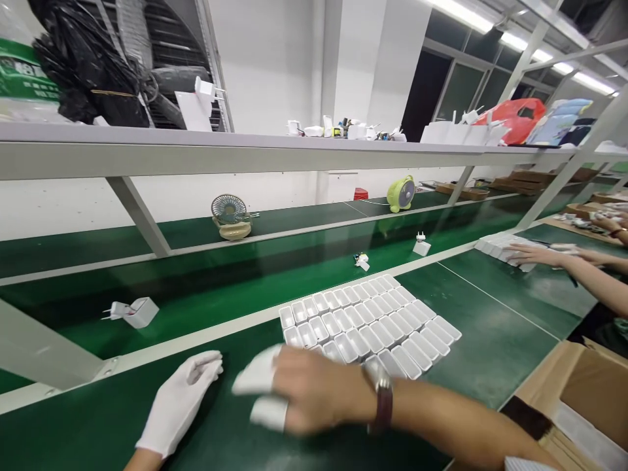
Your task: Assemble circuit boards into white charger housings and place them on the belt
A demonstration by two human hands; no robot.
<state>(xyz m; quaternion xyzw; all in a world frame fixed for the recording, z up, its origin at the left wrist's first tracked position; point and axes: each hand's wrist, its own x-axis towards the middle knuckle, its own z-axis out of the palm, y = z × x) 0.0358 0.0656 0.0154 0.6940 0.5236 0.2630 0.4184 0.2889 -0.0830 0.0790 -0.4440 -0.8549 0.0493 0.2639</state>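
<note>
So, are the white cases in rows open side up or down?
Open side up: the white cases show raised rims around hollow insides.

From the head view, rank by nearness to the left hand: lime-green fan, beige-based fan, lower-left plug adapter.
1. Plug adapter: just beyond the left hand, slightly left.
2. Beige-based fan: farther back, slightly right.
3. Lime-green fan: back, well right.

Left hand (179, 402), lower left of the frame: one plain white glove (167, 418), close-fitting, ending at the wrist. Right hand (314, 389), lower centre: white coverings (260, 374) on the digits only — blurred; wristwatch (383, 386), silvery case, dark maroon strap (384, 411). Sleeve (527, 464), bottom edge, right — pale, finely striped.
</note>
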